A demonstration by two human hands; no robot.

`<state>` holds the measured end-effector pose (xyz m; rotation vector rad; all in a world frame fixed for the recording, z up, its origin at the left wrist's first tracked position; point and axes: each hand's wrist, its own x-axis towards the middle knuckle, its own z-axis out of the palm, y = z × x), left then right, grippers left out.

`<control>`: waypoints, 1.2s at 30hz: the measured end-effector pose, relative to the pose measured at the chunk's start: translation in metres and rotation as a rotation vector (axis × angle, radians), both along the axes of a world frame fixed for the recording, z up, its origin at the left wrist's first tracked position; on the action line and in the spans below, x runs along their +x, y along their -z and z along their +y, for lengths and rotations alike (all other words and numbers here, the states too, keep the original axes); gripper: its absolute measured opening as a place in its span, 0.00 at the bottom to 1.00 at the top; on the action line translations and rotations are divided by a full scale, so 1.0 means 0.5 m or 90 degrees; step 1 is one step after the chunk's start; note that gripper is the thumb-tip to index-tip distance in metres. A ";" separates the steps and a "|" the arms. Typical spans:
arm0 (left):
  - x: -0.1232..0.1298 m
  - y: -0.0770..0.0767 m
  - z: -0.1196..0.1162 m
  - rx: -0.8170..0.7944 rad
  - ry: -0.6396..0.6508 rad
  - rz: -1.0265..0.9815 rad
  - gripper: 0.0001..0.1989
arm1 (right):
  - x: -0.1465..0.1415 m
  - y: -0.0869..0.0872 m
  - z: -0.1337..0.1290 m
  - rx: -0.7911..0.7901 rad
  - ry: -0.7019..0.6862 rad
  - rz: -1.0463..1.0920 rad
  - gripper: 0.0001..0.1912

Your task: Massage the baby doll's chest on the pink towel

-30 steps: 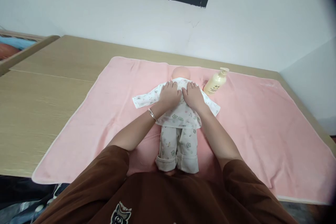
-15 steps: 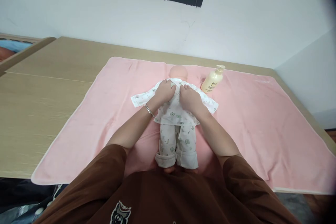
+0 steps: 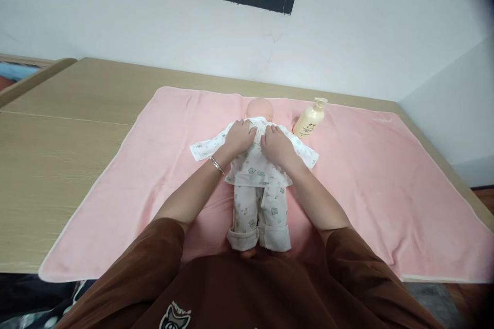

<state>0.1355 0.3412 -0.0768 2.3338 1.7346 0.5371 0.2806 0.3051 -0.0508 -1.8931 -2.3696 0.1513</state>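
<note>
A baby doll lies on a pink blanket, its head toward the wall. It wears a white printed top with the sleeves spread out and white printed trousers with rolled cuffs. On the left side of the doll's upper chest rests my left hand, palm down, a silver bracelet at the wrist. My right hand lies on the right side of the chest. Both hands have their fingers laid flat on the cloth, with a small gap between the hands.
A cream pump bottle stands on the blanket to the right of the doll's head. The blanket covers part of a wooden table. Behind the table rises a white wall with a dark frame.
The view has shifted slightly. My hands stay on the doll's chest, with the right fingers a little more spread than before.
</note>
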 end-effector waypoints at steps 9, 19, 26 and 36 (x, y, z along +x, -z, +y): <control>0.012 0.051 0.015 0.086 -0.076 -0.054 0.25 | 0.029 0.025 0.055 -0.015 0.039 0.094 0.34; 0.008 0.043 0.017 0.085 -0.068 -0.053 0.23 | 0.034 0.036 0.065 0.006 0.002 0.057 0.36; 0.008 0.050 0.021 0.084 -0.070 -0.042 0.24 | 0.032 0.034 0.068 0.021 0.015 0.076 0.35; 0.021 0.010 -0.034 0.054 -0.038 0.015 0.24 | 0.038 0.033 0.065 0.044 0.001 0.106 0.29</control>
